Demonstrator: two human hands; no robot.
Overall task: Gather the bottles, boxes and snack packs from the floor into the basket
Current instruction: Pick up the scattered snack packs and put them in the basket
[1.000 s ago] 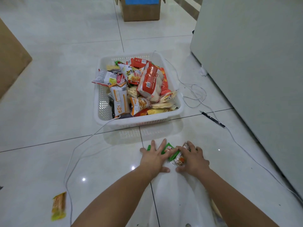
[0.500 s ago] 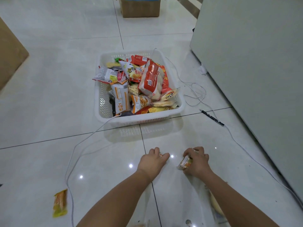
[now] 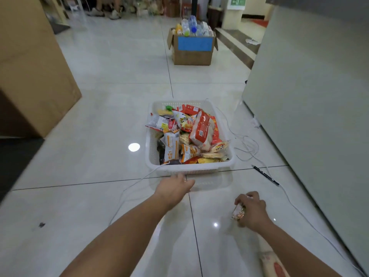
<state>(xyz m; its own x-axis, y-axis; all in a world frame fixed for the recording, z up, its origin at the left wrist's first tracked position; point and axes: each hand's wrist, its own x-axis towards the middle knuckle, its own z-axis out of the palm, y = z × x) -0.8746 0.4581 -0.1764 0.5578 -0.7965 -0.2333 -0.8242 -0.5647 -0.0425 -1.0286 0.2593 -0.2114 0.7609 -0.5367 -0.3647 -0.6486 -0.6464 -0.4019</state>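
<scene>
the basket (image 3: 189,170) stands on the floor (image 3: 99,156) straight ahead, its near wall facing both hands, so a lifted item needs only a short forward reach. snack packs (image 3: 199,132) are heaped in it to above the rim; we judge the gathering to be far along.

right hand (image 3: 252,209): the fingers (image 3: 247,196) are curled round a small clear snack pack (image 3: 238,212), low over the tile and well short of the basket. we take the wrap-round grip to suit a thin, slippery wrapper that a loose pinch could drop.

left hand (image 3: 175,187): stretched forward to just before the basket's near wall, back of the hand up. its fingers point away from the camera and are hidden by the hand itself; we cannot tell how far they are open or whether they hold anything.

a long pack (image 3: 274,265) lies on the floor beneath the right forearm, not yet collected.

caution: a white cable (image 3: 139,179) leaves the basket's near-left corner and crosses the floor beside the left hand. a pen (image 3: 265,175) lies to the right of the basket. we advise lifting each load over the rim, not sliding it, so the cable is not snagged.
</scene>
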